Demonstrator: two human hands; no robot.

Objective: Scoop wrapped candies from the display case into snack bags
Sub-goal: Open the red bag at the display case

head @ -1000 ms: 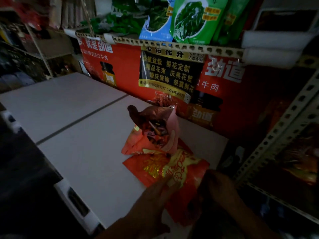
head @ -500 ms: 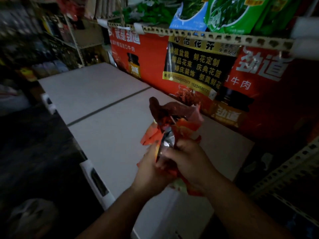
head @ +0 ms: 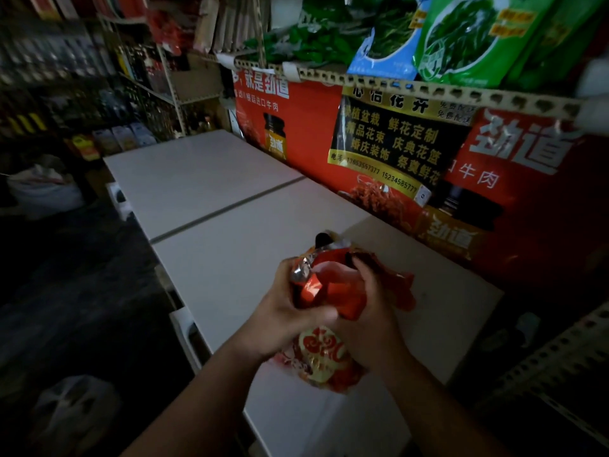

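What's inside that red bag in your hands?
Only shiny silver lining shows at the crumpled mouth of the red snack bag. The left hand and right hand grip its middle and cover the rest, so any candies inside cannot be seen.

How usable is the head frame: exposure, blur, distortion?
Head view: underexposed overall, floor and lower corners near black; only the white case lid and green packets read bright. Head view: small glare on the foil of the red snack bag gripped by left hand and right hand. Head view: far-left shelves smeared; wide-angle bend curves the perforated shelf rail.
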